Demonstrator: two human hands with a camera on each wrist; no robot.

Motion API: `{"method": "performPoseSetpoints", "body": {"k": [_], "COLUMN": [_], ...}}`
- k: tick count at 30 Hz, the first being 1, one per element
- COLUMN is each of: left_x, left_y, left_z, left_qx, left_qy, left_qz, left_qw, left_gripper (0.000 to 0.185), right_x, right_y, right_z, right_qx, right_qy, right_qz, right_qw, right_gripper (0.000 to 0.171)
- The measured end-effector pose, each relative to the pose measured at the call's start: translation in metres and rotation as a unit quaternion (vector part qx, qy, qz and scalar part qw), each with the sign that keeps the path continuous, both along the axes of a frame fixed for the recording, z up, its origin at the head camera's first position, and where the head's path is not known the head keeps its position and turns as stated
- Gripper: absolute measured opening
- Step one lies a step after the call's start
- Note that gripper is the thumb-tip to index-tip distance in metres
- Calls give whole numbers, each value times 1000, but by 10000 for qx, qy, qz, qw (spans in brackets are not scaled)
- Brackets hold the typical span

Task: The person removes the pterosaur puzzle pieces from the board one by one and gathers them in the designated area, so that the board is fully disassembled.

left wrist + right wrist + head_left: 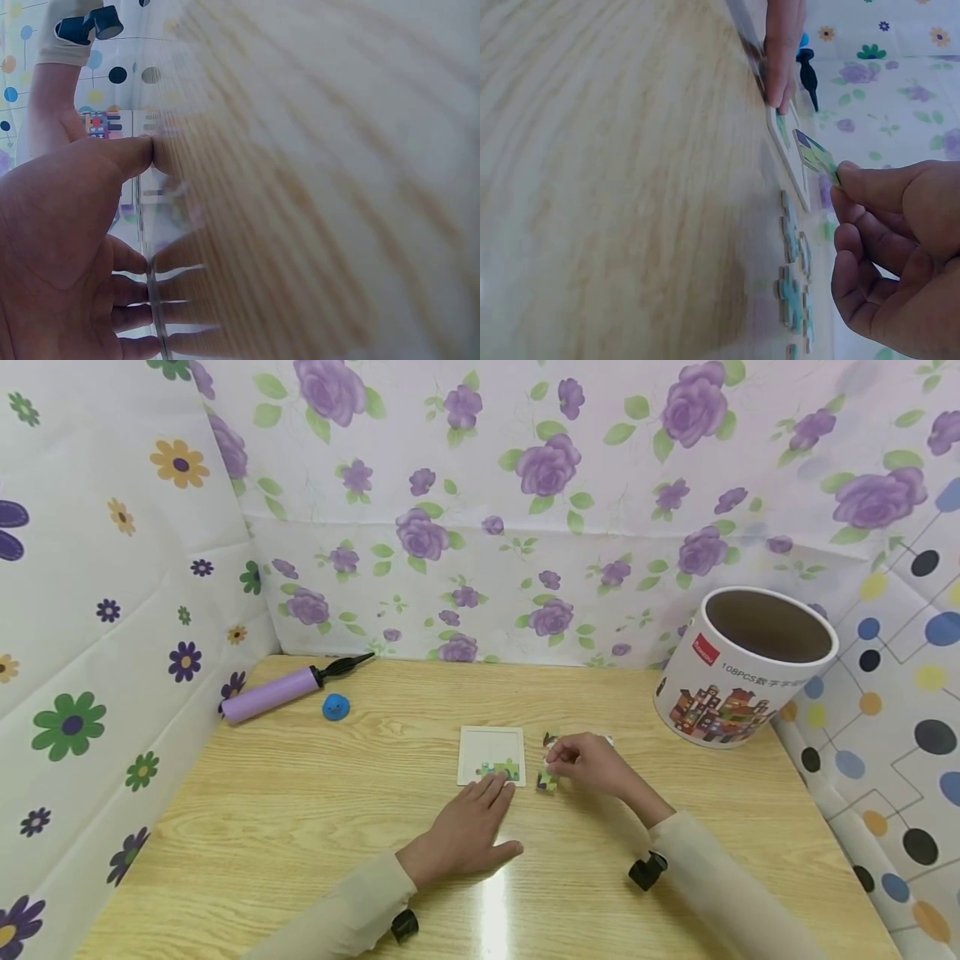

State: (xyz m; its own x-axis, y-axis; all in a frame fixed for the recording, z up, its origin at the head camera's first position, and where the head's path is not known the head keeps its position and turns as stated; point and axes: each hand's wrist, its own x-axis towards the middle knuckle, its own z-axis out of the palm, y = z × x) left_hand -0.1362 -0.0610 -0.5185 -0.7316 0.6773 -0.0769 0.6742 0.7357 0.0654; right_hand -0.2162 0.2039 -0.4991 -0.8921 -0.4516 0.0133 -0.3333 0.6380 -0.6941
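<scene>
Both arms wear long sleeves of a pale beige, close-fitting cloth, each ending in a snug cuff at the wrist. The left hand (467,833) and the right hand (592,763) are bare: no gloves, rings or watch show. Under each wrist sits a small black camera mount, a rounded dark block. In the left wrist view the mount on the other arm shows dark blue-black, with a short round barrel, against the light cuff

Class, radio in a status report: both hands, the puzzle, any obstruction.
Left hand flat, fingertips on puzzle tray edge. Right hand pinches a puzzle piece. Loose pieces on table beside tray. Nothing blocking.
</scene>
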Motion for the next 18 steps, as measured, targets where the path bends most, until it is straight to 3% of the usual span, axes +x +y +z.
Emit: {"method": "performPoseSetpoints", "body": {"k": [9,18], "left_x": [1,2], "left_y": [0,-1], "left_z": [2,4], "left_qx": [30,34], "left_qy": [10,54], "left_qz": [-26,-33], "left_qw": [10000,10000], "left_gripper": [86,85], "right_x": [7,10], "right_y": [7,7], "right_z": [-11,-15], "right_qx": [215,356], "right_qy": [-131,69], "right_qz": [122,133], "right_qw": [9996,9993], "right_gripper": [6,6]}}
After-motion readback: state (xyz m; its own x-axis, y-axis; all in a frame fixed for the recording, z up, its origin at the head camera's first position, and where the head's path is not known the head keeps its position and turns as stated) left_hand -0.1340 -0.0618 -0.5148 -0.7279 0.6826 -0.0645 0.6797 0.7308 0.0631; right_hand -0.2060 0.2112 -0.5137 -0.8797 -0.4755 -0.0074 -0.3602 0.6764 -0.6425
